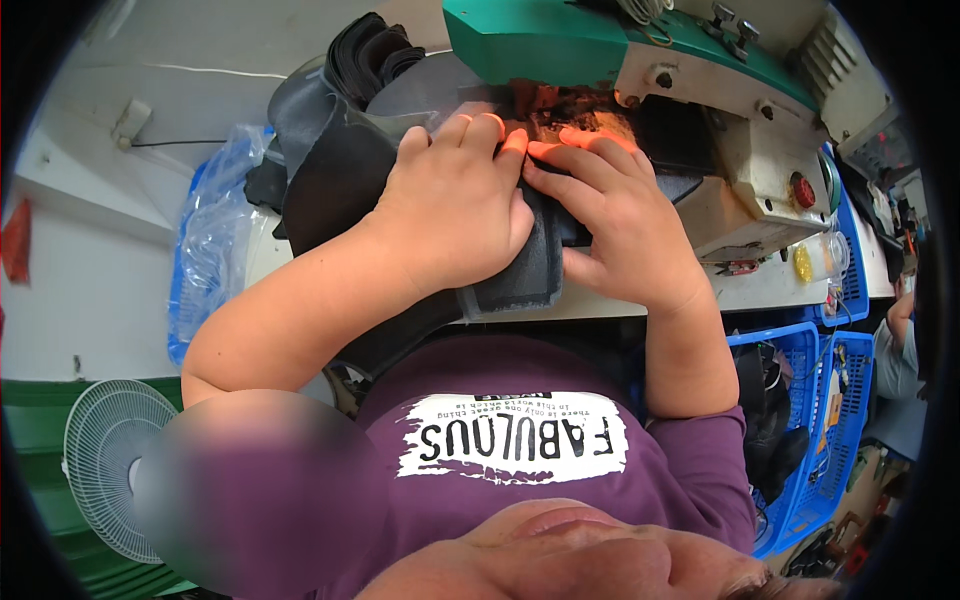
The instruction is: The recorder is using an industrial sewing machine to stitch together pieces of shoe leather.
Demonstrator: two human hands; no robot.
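Observation:
Both my hands work on dark fabric under a green-topped machine [550,45]. My left hand [455,205] bears down on a black fabric piece [515,287], its fingers bent over it and the thumb along the side. My right hand [620,215] is to the right of it, fingers stretched toward the work spot, thumb apart. The fingertips of both hands nearly meet in orange light at the machine's lower part. What lies right under them is hidden. More black sheet material [335,170] drapes left of my left hand, with a stack of dark folded pieces [370,55] behind.
At the left sits a blue basket with clear plastic [215,230]. A white fan [115,470] stands lower left. Blue baskets [800,450] hold dark items at the right. A clear jar with yellow contents [815,260] rests on the white tabletop [600,305]. Another person's arm [900,320] shows far right.

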